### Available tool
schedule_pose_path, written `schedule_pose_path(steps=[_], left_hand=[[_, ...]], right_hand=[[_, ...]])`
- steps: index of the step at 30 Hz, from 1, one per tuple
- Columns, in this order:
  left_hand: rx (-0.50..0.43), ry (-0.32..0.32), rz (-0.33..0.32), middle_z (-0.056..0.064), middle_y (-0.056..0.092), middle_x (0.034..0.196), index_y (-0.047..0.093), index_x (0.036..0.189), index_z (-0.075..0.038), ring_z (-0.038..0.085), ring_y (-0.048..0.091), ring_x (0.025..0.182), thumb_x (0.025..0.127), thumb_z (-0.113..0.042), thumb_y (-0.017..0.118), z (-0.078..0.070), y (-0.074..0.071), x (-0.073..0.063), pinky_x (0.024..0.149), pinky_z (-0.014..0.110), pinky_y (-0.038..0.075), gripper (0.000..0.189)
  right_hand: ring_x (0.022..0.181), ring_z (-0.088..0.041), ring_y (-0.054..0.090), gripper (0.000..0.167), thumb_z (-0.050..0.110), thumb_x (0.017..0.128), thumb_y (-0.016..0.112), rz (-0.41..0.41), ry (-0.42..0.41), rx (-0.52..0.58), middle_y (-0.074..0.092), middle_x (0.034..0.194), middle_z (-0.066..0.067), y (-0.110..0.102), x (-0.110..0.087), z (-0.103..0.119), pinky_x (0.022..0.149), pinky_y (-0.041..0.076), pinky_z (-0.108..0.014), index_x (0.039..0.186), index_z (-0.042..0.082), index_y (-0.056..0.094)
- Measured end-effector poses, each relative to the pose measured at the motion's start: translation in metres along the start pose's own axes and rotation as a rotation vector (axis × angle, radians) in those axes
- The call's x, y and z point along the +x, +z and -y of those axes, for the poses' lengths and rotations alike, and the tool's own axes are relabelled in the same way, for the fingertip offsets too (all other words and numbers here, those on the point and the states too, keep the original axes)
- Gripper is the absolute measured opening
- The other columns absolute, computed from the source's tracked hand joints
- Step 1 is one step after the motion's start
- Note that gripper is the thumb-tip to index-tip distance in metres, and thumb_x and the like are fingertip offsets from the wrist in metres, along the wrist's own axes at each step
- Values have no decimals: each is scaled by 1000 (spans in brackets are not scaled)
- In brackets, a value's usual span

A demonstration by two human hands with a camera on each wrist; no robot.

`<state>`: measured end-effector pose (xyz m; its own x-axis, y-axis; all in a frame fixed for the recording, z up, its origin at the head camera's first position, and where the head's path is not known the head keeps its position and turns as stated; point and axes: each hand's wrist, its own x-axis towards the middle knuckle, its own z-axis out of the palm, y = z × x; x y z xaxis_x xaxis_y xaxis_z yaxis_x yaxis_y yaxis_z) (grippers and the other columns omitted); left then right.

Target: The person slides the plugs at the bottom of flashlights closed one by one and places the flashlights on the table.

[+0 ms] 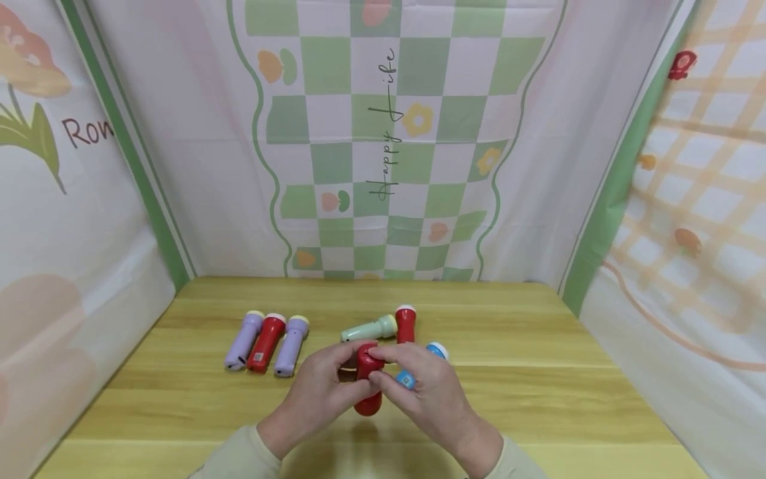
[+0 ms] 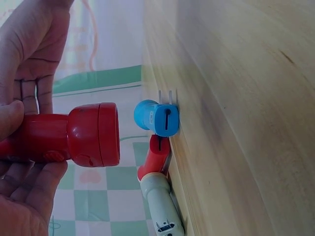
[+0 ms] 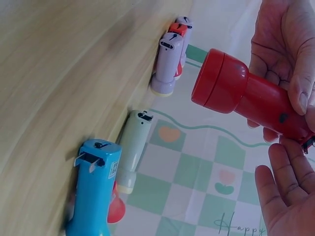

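A red flashlight (image 1: 368,404) is held above the table, its wide head downward and its tail end up. My left hand (image 1: 320,382) grips the body from the left, thumb on the near side, as the right wrist view shows. My right hand (image 1: 433,396) pinches the tail end with thumb and index finger. A small dark piece (image 3: 307,145) shows at the tail beside the right fingers; its details are hidden. Just behind the right hand lies a blue flashlight (image 2: 166,120), partly covered in the head view, with two metal prongs sticking out.
Beyond the hands lie a pale green flashlight (image 1: 371,328) and a second red flashlight (image 1: 405,324). On the left, a purple (image 1: 243,340), a red (image 1: 266,342) and another purple flashlight (image 1: 291,346) lie side by side. Printed curtains (image 1: 413,166) enclose the wooden table (image 1: 509,412).
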<state>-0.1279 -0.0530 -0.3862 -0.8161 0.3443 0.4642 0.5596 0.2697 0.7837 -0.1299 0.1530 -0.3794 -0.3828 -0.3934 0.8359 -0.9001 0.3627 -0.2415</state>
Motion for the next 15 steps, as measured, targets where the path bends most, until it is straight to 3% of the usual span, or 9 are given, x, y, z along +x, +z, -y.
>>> schedule_pose_path(steps=[15], left_hand=[[-4,30,2,-2,76,112,69,132,-13,13,74,98,90,-12,82,2,0,-1,81,26,63,44]], right_hand=[[101,-17,72,29,25,97,76,3,-8,-24,77,112,-2,1,0,1,87,57,-20,124,13,74]])
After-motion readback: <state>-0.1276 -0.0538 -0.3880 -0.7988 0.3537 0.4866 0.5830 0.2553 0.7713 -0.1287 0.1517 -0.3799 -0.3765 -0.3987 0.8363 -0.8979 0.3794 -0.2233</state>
